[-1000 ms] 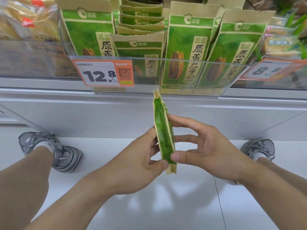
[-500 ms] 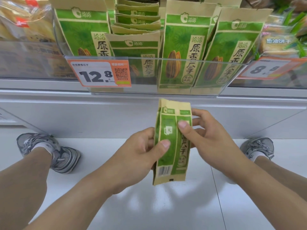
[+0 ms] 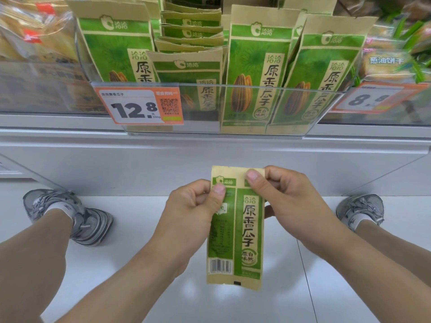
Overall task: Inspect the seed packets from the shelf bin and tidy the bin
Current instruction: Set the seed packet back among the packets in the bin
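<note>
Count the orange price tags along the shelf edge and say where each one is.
2. One price tag reading 12.8 hangs at the left of the clear bin front. A second, blurred tag sits to the bin's right. Others may lie outside the view.

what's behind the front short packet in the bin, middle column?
Behind the short front packet a stack of more seed packets recedes; only their top edges show. Their lower parts and the clear bin floor there are covered.

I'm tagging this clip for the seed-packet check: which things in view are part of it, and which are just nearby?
Part of the job:
held seed packet
left hand
right hand
packets in the bin
clear bin

Just nearby:
12.8 price tag
biscuit packs
bagged snacks
</note>
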{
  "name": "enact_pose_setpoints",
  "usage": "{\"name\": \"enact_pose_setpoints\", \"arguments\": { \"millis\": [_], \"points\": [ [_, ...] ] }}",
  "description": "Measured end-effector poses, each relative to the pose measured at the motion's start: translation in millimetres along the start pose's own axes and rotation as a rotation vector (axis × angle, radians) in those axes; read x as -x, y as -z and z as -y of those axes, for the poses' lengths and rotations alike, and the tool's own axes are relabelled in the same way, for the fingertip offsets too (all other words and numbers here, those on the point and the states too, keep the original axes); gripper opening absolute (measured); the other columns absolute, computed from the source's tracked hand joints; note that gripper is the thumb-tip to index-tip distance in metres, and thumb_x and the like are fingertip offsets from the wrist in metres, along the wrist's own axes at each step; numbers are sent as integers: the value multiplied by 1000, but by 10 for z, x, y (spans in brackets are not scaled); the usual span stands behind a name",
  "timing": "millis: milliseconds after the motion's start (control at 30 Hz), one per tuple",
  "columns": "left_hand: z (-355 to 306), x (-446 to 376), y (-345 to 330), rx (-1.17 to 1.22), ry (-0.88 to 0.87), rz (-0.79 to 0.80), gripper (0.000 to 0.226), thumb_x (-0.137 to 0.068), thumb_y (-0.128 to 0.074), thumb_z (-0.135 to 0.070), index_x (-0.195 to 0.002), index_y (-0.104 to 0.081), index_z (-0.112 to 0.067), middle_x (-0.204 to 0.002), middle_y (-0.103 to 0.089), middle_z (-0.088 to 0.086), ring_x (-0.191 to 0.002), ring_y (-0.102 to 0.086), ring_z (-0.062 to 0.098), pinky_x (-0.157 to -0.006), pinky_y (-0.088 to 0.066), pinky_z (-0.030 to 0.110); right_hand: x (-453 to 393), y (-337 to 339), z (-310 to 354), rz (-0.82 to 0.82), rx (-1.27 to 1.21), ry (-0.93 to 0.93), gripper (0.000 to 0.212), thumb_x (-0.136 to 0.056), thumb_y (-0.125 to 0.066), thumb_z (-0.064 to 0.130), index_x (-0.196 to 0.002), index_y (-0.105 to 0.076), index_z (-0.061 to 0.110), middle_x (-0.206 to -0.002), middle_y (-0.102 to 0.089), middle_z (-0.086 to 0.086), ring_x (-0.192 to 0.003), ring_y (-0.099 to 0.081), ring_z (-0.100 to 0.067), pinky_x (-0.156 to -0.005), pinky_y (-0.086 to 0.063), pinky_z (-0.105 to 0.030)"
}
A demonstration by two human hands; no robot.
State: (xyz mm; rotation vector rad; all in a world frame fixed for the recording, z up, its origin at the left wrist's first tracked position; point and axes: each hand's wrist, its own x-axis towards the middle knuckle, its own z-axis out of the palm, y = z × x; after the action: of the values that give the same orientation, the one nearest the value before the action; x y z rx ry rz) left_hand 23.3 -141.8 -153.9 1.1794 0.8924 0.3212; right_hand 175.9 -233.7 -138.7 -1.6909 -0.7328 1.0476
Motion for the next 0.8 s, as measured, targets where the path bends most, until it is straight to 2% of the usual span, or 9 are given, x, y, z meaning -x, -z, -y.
{"name": "enact_pose_setpoints", "arguments": {
  "millis": [133,233,333,400,467,567,667,800],
  "points": [
    [-51,5,-3,23,13,-39,30,-100,-53,-31,-99,-71,-8,-88,-79,5,-75,-74,14,-70,-53,29,12,10,57,-13,-78,-38,30,-101,-58,24,-89,-64,-2,-78,-76,-14,-64,-71,-19,-53,-57,-30],
    [-118,27,8,-55,77,102,28,-100,-53,-35,-110,-67,-13,-94,-79,3,-83,-75,15,-77,-59,35,-4,33,35,-135,-45,-34,29,-102,-59,22,-88,-66,-2,-74,-76,-13,-59,-69,-17,-49,-55,-28],
    [-150,39,53,-135,110,199,22,-100,-55,-28,-116,-60,-14,-98,-79,4,-93,-76,21,-88,-58,42,-35,83,35,-206,-99,-68,30,-103,-57,24,-91,-66,-3,-78,-76,-14,-61,-68,-19,-50,-55,-27],
    [-148,51,76,-113,113,155,21,-100,-55,-23,-116,-61,-10,-96,-79,7,-91,-76,25,-88,-59,47,-29,107,69,-106,-101,-117,26,-102,-57,26,-99,-65,1,-85,-77,-14,-66,-71,-21,-54,-57,-30],
    [-146,52,91,-65,127,77,19,-101,-54,-19,-115,-62,-7,-92,-79,9,-83,-76,25,-80,-61,45,9,104,88,71,-47,-189,22,-98,-64,23,-113,-63,8,-93,-77,-16,-75,-75,-28,-60,-61,-35],
    [-149,15,109,11,145,-25,18,-102,-54,-17,-113,-62,-5,-85,-78,8,-70,-75,21,-61,-62,33,62,81,50,271,19,-244,40,-89,-75,12,-126,-60,18,-105,-74,-19,-88,-76,-37,-72,-63,-42],
    [-149,-11,119,44,153,-53,18,-103,-54,-18,-113,-62,-6,-87,-79,8,-72,-76,20,-60,-62,31,58,121,45,318,19,-216,53,-87,-75,-1,-132,-58,21,-109,-73,-18,-89,-76,-39,-78,-63,-44],
    [-136,-27,89,46,158,-53,19,-102,-55,-20,-113,-63,-7,-87,-79,6,-73,-76,20,-66,-63,35,52,203,71,370,4,-212,64,-85,-70,-16,-134,-58,23,-109,-72,-19,-86,-76,-36,-74,-62,-37]
  ]
}}
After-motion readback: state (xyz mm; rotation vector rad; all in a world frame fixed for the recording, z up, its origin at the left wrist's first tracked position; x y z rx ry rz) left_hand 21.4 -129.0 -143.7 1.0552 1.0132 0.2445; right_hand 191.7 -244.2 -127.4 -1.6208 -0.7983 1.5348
